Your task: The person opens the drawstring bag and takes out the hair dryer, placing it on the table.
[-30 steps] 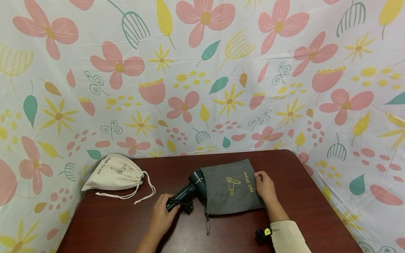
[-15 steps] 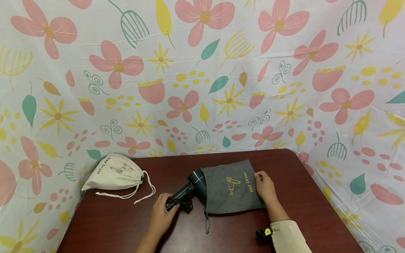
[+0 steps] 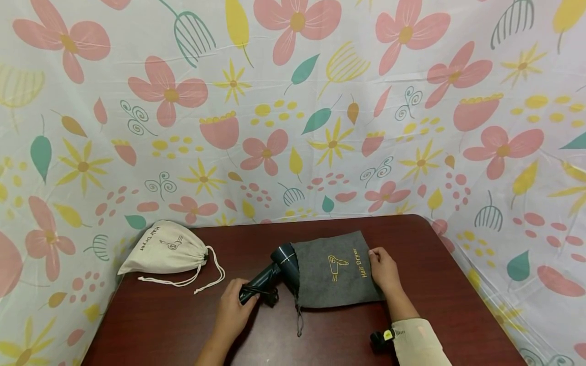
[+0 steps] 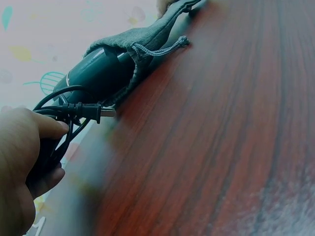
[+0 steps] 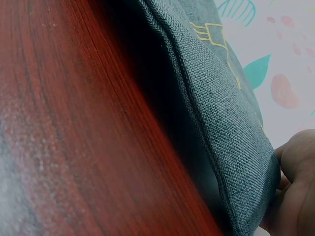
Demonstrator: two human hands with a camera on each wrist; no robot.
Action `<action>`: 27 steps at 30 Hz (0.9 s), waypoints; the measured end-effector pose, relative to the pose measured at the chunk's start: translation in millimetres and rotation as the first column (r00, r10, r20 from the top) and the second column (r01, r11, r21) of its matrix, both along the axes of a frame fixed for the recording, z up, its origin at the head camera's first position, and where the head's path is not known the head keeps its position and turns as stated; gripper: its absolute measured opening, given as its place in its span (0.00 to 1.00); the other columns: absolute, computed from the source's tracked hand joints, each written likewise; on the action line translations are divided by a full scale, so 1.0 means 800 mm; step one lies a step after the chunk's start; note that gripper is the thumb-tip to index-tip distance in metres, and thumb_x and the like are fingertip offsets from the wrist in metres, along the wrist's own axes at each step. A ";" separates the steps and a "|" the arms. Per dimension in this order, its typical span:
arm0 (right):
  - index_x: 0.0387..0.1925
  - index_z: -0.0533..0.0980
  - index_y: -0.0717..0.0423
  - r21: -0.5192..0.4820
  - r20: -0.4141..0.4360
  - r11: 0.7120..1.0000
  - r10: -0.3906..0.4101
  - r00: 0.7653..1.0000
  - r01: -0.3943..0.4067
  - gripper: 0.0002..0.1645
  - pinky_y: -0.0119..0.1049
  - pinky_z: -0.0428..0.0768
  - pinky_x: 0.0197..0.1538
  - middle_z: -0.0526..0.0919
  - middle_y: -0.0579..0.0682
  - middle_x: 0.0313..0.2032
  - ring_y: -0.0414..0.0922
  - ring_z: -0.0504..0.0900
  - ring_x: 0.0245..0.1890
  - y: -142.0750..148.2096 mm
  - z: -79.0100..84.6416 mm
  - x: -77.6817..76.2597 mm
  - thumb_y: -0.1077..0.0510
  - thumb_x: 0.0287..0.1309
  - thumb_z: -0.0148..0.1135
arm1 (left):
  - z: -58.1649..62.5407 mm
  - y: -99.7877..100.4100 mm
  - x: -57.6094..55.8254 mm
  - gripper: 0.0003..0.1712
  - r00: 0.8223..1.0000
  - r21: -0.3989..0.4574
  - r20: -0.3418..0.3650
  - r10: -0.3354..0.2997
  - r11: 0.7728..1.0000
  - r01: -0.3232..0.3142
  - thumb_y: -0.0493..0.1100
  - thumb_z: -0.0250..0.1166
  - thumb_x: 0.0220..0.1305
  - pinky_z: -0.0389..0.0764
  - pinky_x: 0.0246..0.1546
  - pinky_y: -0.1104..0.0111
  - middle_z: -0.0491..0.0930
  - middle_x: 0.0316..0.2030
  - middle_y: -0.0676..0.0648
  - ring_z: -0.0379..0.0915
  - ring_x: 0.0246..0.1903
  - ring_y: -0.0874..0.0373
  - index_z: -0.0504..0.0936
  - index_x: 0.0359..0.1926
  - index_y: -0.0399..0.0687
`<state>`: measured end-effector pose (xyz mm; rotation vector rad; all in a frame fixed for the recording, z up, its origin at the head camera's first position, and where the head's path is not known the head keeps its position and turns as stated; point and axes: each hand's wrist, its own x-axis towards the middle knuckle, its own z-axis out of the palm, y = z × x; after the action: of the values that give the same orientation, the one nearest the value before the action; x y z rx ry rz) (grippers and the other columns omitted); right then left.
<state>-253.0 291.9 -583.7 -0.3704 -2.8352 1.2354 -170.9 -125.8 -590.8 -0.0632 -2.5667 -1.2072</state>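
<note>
My left hand [image 3: 232,310] grips the handle of a dark hair dryer [image 3: 285,264], its black cord [image 4: 74,93] and two-prong plug [image 4: 88,110] bundled against the handle. Part of the dryer's barrel sits inside the mouth of a grey drawstring bag [image 3: 336,272] with yellow "Hair Dryer" lettering; the rest of the head sticks out at the left. At the bag's closed right end, my right hand [image 3: 384,269] pinches the edge, thumb on top. In the right wrist view the bag's seam [image 5: 197,123] shows just above the tabletop. The dryer's inserted end is hidden by the cloth.
A cream drawstring bag [image 3: 167,249] printed "Hair Dryer" lies at the back left of the dark red wooden table [image 3: 183,325], white cords trailing right. A grey drawstring loop [image 3: 299,325] hangs from the grey bag's mouth. A flowered curtain [image 3: 293,101] stands behind the table.
Both hands, the hair dryer and the grey bag hold nearly the same positions; the head view has shifted very slightly.
</note>
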 end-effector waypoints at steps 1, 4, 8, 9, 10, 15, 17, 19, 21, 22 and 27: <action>0.58 0.70 0.60 -0.001 0.001 1.000 0.000 1.000 0.000 0.22 0.41 0.70 0.35 0.76 0.59 0.39 0.51 0.73 0.33 0.000 0.000 0.000 0.48 0.80 0.40 | 0.000 0.000 0.000 0.18 1.000 0.002 -0.001 0.001 1.000 -0.001 0.41 0.79 0.51 0.76 0.39 0.67 0.79 0.38 0.58 0.75 0.36 0.64 0.81 0.41 0.56; 0.59 0.70 0.60 0.000 0.004 1.000 -0.004 1.000 0.004 0.22 0.43 0.71 0.37 0.77 0.60 0.41 0.52 0.74 0.35 0.000 0.000 0.001 0.49 0.80 0.41 | -0.001 0.000 0.000 0.18 1.000 0.006 -0.008 0.002 1.000 -0.002 0.41 0.79 0.51 0.76 0.38 0.68 0.79 0.38 0.59 0.75 0.36 0.64 0.81 0.41 0.56; 0.59 0.71 0.59 -0.009 0.002 1.000 -0.010 1.000 0.010 0.23 0.44 0.72 0.38 0.78 0.61 0.44 0.53 0.76 0.38 -0.001 0.001 0.002 0.46 0.79 0.42 | -0.003 -0.001 0.000 0.18 0.999 0.013 -0.039 0.005 1.000 -0.005 0.40 0.79 0.50 0.76 0.39 0.67 0.79 0.37 0.59 0.76 0.36 0.64 0.81 0.40 0.56; 0.60 0.71 0.59 -0.015 0.005 1.000 -0.012 1.000 0.012 0.24 0.44 0.72 0.39 0.79 0.61 0.44 0.53 0.76 0.39 -0.001 0.002 0.002 0.46 0.79 0.43 | -0.003 -0.001 0.000 0.18 0.999 0.015 -0.047 0.006 1.000 -0.005 0.40 0.79 0.50 0.76 0.39 0.67 0.79 0.37 0.59 0.76 0.36 0.64 0.81 0.40 0.56; 0.60 0.71 0.58 -0.020 0.008 1.000 -0.014 1.000 0.014 0.25 0.44 0.73 0.39 0.79 0.61 0.45 0.53 0.77 0.39 -0.001 0.002 0.002 0.45 0.79 0.43 | -0.004 -0.001 0.000 0.18 0.999 0.015 -0.054 0.006 1.000 -0.005 0.40 0.79 0.49 0.76 0.39 0.67 0.79 0.37 0.58 0.76 0.36 0.64 0.81 0.40 0.56; 0.63 0.71 0.58 -0.029 -0.001 0.999 -0.016 1.000 0.016 0.27 0.47 0.76 0.43 0.79 0.63 0.52 0.55 0.79 0.45 -0.004 0.002 0.005 0.44 0.77 0.47 | -0.004 0.000 -0.001 0.19 0.998 0.014 -0.061 0.008 1.000 -0.007 0.39 0.80 0.49 0.77 0.39 0.67 0.79 0.37 0.59 0.77 0.37 0.63 0.81 0.40 0.56; 0.64 0.70 0.60 -0.023 -0.021 1.000 -0.010 1.000 0.009 0.29 0.51 0.77 0.48 0.75 0.65 0.57 0.58 0.79 0.50 -0.005 0.002 0.007 0.44 0.76 0.49 | -0.004 0.000 0.000 0.19 0.998 0.012 -0.058 0.011 1.000 -0.010 0.40 0.80 0.49 0.77 0.39 0.67 0.79 0.36 0.58 0.77 0.36 0.63 0.81 0.40 0.55; 0.65 0.69 0.63 -0.017 -0.045 1.000 0.000 0.999 -0.001 0.31 0.56 0.75 0.54 0.70 0.67 0.61 0.61 0.76 0.56 -0.008 0.004 0.008 0.44 0.75 0.51 | -0.004 0.000 0.000 0.19 0.999 0.010 -0.053 0.013 1.000 -0.012 0.40 0.80 0.49 0.77 0.39 0.66 0.79 0.36 0.58 0.77 0.36 0.63 0.81 0.40 0.55; 0.66 0.68 0.64 -0.011 -0.064 1.000 0.004 0.998 -0.005 0.32 0.60 0.72 0.58 0.65 0.69 0.64 0.63 0.72 0.60 -0.013 0.007 0.010 0.44 0.73 0.54 | -0.004 0.000 0.000 0.19 0.999 0.008 -0.047 0.016 1.000 -0.016 0.40 0.80 0.49 0.77 0.38 0.66 0.79 0.36 0.59 0.77 0.36 0.63 0.81 0.40 0.55; 0.66 0.68 0.64 -0.012 -0.070 1.000 0.006 0.998 -0.007 0.33 0.61 0.71 0.60 0.63 0.69 0.66 0.64 0.71 0.62 -0.016 0.009 0.011 0.44 0.73 0.55 | -0.005 0.000 0.000 0.19 0.999 0.008 -0.044 0.017 1.000 -0.016 0.40 0.80 0.49 0.76 0.38 0.66 0.79 0.36 0.59 0.77 0.36 0.63 0.81 0.40 0.55; 0.67 0.68 0.65 -0.012 -0.098 0.999 0.028 0.995 -0.030 0.34 0.62 0.71 0.61 0.61 0.70 0.68 0.65 0.69 0.64 -0.037 0.019 0.021 0.45 0.71 0.58 | -0.006 0.000 0.000 0.19 0.999 0.006 -0.035 0.021 1.000 -0.021 0.41 0.80 0.50 0.76 0.39 0.66 0.79 0.37 0.58 0.77 0.36 0.63 0.81 0.40 0.55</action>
<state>-236.1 262.3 -568.3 -0.2625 -2.7613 1.2424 -170.6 -125.8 -595.5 -0.0558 -2.5282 -1.1950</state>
